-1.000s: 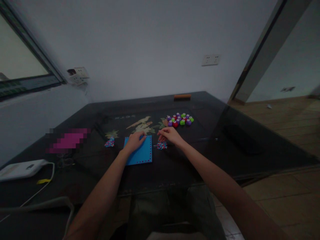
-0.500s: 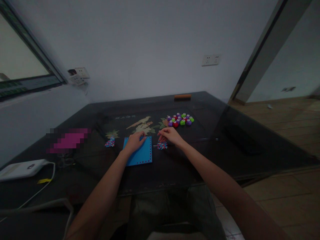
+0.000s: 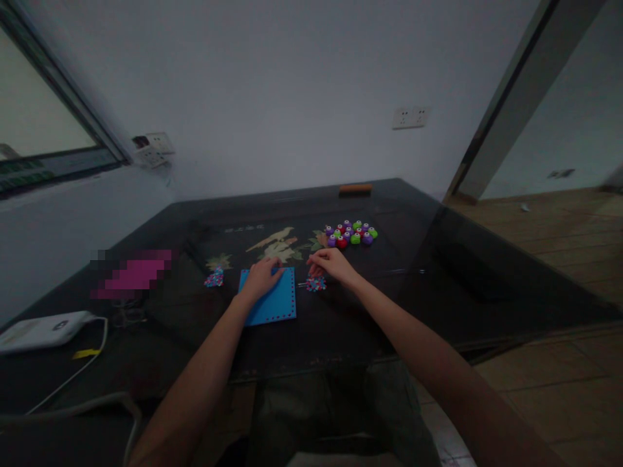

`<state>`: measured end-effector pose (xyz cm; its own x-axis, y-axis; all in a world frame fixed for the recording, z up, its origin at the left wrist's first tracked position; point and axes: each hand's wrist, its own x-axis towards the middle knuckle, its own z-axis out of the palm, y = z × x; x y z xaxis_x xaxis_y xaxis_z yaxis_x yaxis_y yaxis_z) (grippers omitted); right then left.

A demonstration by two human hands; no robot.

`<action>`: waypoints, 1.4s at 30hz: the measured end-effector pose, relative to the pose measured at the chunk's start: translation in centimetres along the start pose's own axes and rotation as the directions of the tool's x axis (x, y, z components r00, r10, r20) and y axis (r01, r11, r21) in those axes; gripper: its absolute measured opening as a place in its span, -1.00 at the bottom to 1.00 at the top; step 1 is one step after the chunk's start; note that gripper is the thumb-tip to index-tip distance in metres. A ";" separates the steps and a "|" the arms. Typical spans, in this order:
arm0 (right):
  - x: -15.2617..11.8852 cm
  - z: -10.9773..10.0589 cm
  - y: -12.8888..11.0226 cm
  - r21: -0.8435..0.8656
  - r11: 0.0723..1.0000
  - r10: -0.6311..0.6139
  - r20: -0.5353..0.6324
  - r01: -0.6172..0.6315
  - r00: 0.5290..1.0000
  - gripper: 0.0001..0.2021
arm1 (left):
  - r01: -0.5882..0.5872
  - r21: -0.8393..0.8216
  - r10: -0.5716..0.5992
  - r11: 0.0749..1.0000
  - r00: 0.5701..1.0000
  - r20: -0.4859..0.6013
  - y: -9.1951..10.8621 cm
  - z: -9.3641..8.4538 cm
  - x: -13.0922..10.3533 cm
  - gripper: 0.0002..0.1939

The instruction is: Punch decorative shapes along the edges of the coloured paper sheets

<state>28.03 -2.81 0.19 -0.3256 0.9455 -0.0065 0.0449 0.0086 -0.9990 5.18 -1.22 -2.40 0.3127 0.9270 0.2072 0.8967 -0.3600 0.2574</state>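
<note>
A blue square board (image 3: 272, 305) with small dark dots along its edges lies on the dark table. My left hand (image 3: 261, 275) rests on its upper part, fingers spread and lying over the surface. To the right of the board, my right hand (image 3: 329, 262) hovers over a small pile of pink, blue and white bits (image 3: 316, 284), its fingers pinched together. What they hold, if anything, is too small to make out. A thin pale sliver (image 3: 302, 285) shows at the pile's left side. Another small pile of the same coloured bits (image 3: 215, 277) lies left of the board.
Several purple, green and red rounded pieces (image 3: 355, 239) stand beyond my right hand. An orange-brown bar (image 3: 355, 189) lies at the table's far edge. On the left are a blurred pink object (image 3: 139, 272) and a white device (image 3: 46, 329) with a cable. A dark flat object (image 3: 470, 272) lies right.
Hardly anything differs. The blue board and my left hand sit a touch nearer to me; my right hand stays over the pile with its fingers pinched.
</note>
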 end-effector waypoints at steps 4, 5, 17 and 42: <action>0.0 -0.1 0.0 -0.005 1.000 0.004 0.005 -0.004 1.000 -0.79 | 0.002 -0.003 -0.002 1.000 1.000 -0.010 0.0 0.0 -0.1 -0.84; 0.0 -0.1 0.0 -0.006 1.000 0.005 0.006 -0.005 1.000 -0.78 | 0.003 -0.003 -0.003 1.000 1.000 -0.012 0.0 0.0 -0.1 -0.84; 0.2 0.0 0.1 -0.014 1.000 0.001 0.004 -0.001 1.000 -0.80 | 0.053 0.034 -0.052 0.998 0.998 -0.025 0.2 0.1 0.0 -0.84; -0.1 -0.4 -0.5 -0.083 0.995 -0.063 -0.017 0.061 0.998 -0.79 | 0.043 0.154 -0.051 0.987 0.998 0.046 2.5 -1.2 -0.5 -0.77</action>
<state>28.40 -2.74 0.75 -0.3119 0.9484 0.0572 0.1027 0.0935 -0.9903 6.90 -2.72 -0.75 0.2811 0.9479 0.1501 0.9468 -0.2995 0.1181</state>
